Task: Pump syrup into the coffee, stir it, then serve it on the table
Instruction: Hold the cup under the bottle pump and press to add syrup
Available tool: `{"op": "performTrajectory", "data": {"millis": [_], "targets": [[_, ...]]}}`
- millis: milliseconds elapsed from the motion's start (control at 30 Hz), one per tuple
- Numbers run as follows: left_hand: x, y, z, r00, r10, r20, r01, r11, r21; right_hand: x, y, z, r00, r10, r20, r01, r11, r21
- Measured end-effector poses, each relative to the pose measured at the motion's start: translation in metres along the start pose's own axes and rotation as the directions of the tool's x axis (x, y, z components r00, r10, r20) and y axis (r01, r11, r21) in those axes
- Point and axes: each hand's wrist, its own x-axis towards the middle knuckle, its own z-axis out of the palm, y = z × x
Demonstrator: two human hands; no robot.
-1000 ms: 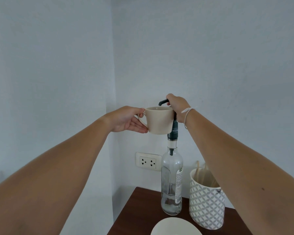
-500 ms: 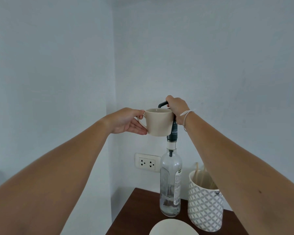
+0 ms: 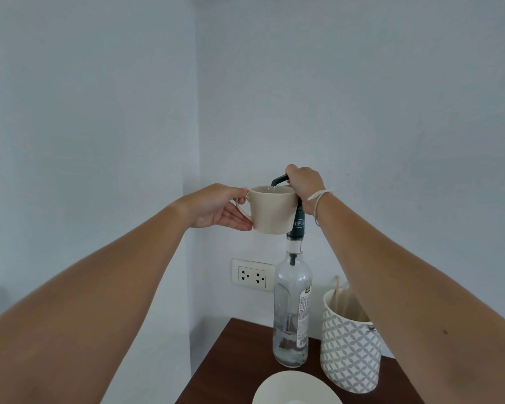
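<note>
Left hand point(image 3: 216, 207) gripped cream mug point(image 3: 271, 209) by handle, nine o'clock of pump nozzle point(image 3: 280, 180); right hand point(image 3: 305, 182) closed over pump head (press straight down; keep rim beneath spout).

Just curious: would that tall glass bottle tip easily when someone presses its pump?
Probably somewhat: the bottle is tall, narrow and looks nearly empty, so likely light. The right hand presses from the top, which may steady it. Glass, so fragile if toppled.
</note>
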Motion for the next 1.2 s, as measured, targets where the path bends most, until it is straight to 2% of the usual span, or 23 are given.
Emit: {"op": "performTrajectory", "data": {"millis": [767, 1200], "targets": [[-0.003, -0.012, 0.000, 1.000, -0.017, 0.004, 0.017, 1.000, -0.020, -0.009, 0.001, -0.002, 0.999, 0.033, 0.044, -0.032, 0.999, -0.028], [0.001, -0.003, -0.001, 1.000, -0.004, 0.014, 0.004, 1.000, -0.012, -0.006, -0.012, -0.009, 0.985, 0.106, 0.135, -0.116, 0.991, 0.073]]}}
